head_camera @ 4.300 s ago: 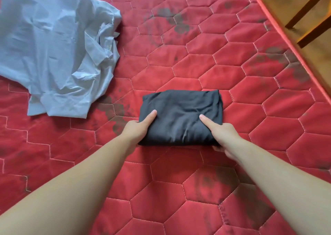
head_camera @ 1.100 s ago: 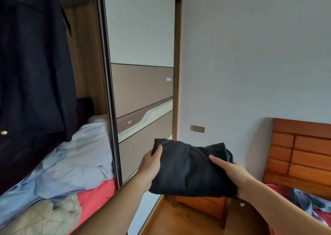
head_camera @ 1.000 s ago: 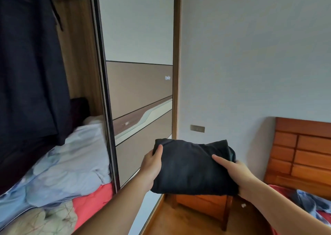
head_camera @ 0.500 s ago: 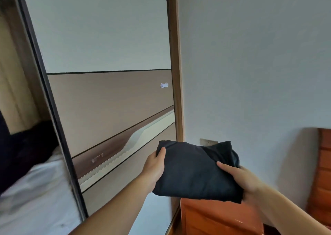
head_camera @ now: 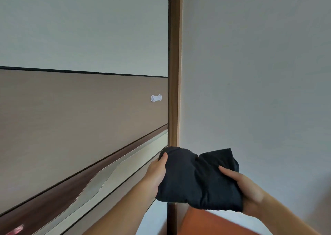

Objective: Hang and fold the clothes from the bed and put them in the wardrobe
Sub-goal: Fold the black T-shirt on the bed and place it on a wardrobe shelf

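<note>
A folded dark garment [head_camera: 197,179] is held between both hands in front of the chest, raised off any surface. The left hand [head_camera: 156,174] is closed on its left edge, thumb laid over the top near the far corner, the other fingers hidden beneath. The right hand [head_camera: 241,186] is closed on the right edge in the same way, thumb pressed across the top, palm and fingers under the fold. Each grip is therefore a pinch through the full stack of layers.

The cloth is judged to be soft and light, with no stiffness of its own: a crease is seen sagging down the middle between the two hands, and the far right corner is puffed up loosely. It would be expected to slump or unfold if supported at one edge only. The hold is best kept at opposite edges with fingers flat underneath, so that the layers are carried together; slipping is unlikely, and nothing in it is fragile.

Just beyond the garment stand the wardrobe's sliding door [head_camera: 80,109], shut across this part, with a small white knob [head_camera: 156,98] on its brown panel, and the wooden frame post [head_camera: 174,64]. A plain wall [head_camera: 259,73] is seen on the right, and an orange-brown piece of furniture [head_camera: 211,224] below. No open shelf is in view.
</note>
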`<state>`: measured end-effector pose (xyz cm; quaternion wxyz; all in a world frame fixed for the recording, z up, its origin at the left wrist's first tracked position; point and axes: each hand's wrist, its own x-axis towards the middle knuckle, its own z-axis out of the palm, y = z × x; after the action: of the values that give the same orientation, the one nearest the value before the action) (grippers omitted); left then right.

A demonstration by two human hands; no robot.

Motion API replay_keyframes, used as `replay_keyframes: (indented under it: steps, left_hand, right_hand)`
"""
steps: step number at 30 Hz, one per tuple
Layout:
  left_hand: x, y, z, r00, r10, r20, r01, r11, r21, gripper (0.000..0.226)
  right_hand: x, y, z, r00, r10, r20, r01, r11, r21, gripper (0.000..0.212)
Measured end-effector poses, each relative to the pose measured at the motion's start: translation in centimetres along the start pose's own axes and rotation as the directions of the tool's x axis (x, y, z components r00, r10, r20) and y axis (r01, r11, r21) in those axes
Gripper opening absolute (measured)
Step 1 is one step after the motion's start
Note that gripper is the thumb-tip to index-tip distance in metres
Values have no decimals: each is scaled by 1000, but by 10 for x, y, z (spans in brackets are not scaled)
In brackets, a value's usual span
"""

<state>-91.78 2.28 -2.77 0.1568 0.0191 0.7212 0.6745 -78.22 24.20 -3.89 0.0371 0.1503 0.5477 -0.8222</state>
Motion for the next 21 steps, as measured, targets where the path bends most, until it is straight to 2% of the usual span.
replay_keyframes:
  steps: [5, 8, 12, 16, 21]
  left_hand:
    - [92, 31, 28, 1000, -9, 21, 9, 1000, -24, 44]
    - [138, 43, 44, 999, -31, 40, 32, 999, -25, 32]
    - [198, 44, 70, 999, -50, 13, 50, 999, -17, 28]
    - [246, 48, 95, 998, -67, -14, 67, 997, 29, 32]
    - [302, 64, 106, 998, -59, -16, 60, 993, 102, 33]
  right_hand:
    - [77, -48, -25, 995, -56, -78, 57, 998, 8, 58]
    - [126, -71, -46, 993, -74, -90, 79, 996, 42, 57]
    - [191, -98, -76, 994, -56, -94, 64, 995, 76, 61]
    - [248, -127, -100, 998, -57, -15, 59, 991, 119, 55]
    - [306, -158, -115, 996, -93, 16, 89, 984, 157, 54]
